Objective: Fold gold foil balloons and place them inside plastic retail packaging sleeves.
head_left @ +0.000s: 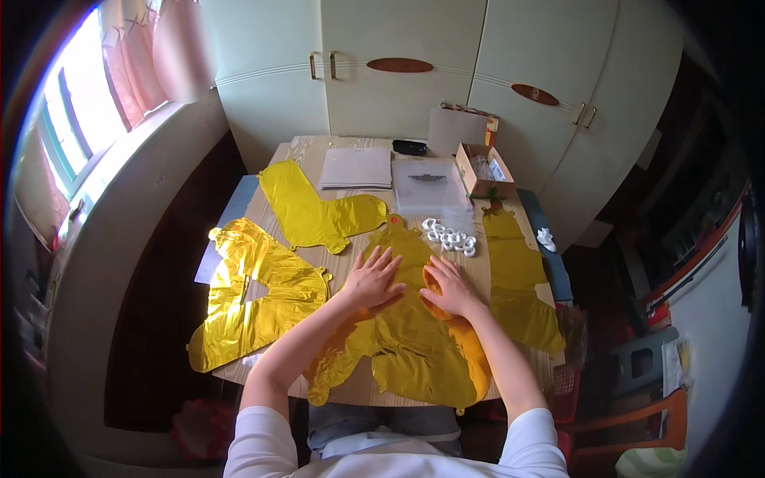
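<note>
A flat gold foil balloon (414,334) lies on the table right in front of me. My left hand (372,279) rests on its left part, palm down, with the fingers stretched out. On its right part lies my right hand (448,288), the fingers spread and pointing away from me. Neither hand grips anything. Another deflated gold balloon (311,215), bent at an angle, lies beyond my left hand. A shiny, crinkled one (227,299) with a hole in its middle is at the left. At the right edge lies a further gold foil piece (516,279).
White rings (450,237) lie in a cluster beyond my right hand. Farther back are a stack of paper (356,169), a clear plastic packet (430,187), a black case (409,147) and an open box (484,177). An orange chair (673,430) stands at the lower right.
</note>
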Demonstrator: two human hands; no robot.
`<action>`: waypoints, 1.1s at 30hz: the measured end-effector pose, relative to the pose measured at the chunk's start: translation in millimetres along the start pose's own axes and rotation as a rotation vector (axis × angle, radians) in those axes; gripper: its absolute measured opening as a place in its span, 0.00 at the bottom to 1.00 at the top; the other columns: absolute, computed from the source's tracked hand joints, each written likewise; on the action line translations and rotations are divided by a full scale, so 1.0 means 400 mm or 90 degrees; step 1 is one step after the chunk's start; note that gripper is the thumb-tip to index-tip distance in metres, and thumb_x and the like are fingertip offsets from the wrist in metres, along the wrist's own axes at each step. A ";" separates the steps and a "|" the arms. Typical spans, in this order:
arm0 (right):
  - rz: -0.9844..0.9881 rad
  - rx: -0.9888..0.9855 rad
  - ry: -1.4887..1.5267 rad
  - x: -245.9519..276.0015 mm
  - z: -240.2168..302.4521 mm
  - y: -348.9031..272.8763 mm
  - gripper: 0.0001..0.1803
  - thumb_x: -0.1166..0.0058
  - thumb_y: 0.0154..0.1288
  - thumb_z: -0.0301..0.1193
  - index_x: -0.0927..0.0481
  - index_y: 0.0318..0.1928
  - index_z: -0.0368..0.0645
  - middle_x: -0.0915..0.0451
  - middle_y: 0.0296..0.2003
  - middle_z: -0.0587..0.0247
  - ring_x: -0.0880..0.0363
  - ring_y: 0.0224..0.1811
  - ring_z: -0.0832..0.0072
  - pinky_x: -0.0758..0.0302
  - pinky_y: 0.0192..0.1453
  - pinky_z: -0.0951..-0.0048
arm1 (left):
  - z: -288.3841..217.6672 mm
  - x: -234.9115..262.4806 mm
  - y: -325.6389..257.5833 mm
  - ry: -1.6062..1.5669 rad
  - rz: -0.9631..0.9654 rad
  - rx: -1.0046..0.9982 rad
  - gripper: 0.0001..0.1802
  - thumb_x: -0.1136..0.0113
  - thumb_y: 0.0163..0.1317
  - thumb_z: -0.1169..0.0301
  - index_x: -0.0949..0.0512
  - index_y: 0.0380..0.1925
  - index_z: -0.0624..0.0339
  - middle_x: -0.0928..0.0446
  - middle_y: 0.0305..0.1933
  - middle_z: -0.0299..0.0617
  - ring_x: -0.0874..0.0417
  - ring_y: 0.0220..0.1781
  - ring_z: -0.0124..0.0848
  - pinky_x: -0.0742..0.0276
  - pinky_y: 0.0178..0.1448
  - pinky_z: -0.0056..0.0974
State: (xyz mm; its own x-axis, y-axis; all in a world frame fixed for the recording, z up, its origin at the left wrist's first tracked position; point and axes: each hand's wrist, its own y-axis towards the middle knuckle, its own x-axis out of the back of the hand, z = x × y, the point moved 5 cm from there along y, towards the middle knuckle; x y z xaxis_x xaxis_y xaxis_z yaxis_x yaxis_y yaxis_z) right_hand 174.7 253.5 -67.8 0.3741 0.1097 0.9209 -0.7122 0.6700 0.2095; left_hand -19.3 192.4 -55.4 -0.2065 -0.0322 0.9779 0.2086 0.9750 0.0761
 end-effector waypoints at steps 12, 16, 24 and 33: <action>-0.053 0.289 -0.140 -0.118 0.340 0.390 0.17 0.51 0.65 0.33 0.23 0.53 0.44 0.21 0.56 0.61 0.23 0.59 0.65 0.30 0.64 0.61 | 0.472 0.125 -0.067 0.003 -0.040 0.087 0.30 0.40 0.58 0.62 0.29 0.60 0.61 0.32 0.68 0.49 0.33 0.71 0.44 0.36 0.71 0.45; 0.145 0.201 -0.165 -0.155 0.336 0.472 0.13 0.54 0.64 0.29 0.17 0.43 0.48 0.15 0.41 0.57 0.16 0.45 0.61 0.22 0.50 0.56 | 0.481 0.146 -0.069 -0.028 -0.019 0.058 0.27 0.37 0.56 0.62 0.26 0.55 0.59 0.24 0.59 0.48 0.24 0.60 0.45 0.27 0.61 0.44; 0.057 0.021 0.078 -0.121 0.300 0.540 0.07 0.44 0.59 0.35 0.16 0.37 0.51 0.15 0.35 0.60 0.17 0.41 0.58 0.21 0.46 0.59 | 0.512 0.158 -0.031 -0.115 -0.036 0.126 0.15 0.41 0.58 0.59 0.17 0.40 0.52 0.16 0.37 0.45 0.16 0.41 0.46 0.20 0.47 0.46; -0.204 0.361 -0.127 -0.054 0.399 0.478 0.29 0.31 0.52 0.41 0.27 0.55 0.57 0.27 0.55 0.61 0.26 0.56 0.62 0.28 0.56 0.59 | 0.579 0.132 -0.019 -0.218 -0.147 0.232 0.13 0.42 0.59 0.60 0.15 0.39 0.51 0.16 0.36 0.50 0.16 0.40 0.48 0.21 0.47 0.48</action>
State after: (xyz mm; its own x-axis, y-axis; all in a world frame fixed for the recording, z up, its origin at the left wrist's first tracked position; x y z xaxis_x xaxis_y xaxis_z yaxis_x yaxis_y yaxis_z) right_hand -64.5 262.3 5.0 0.5405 -0.2046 0.8161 -0.8061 0.1519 0.5719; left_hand -253.0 234.0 -49.5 -0.5192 -0.2399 0.8203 -0.2105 0.9661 0.1493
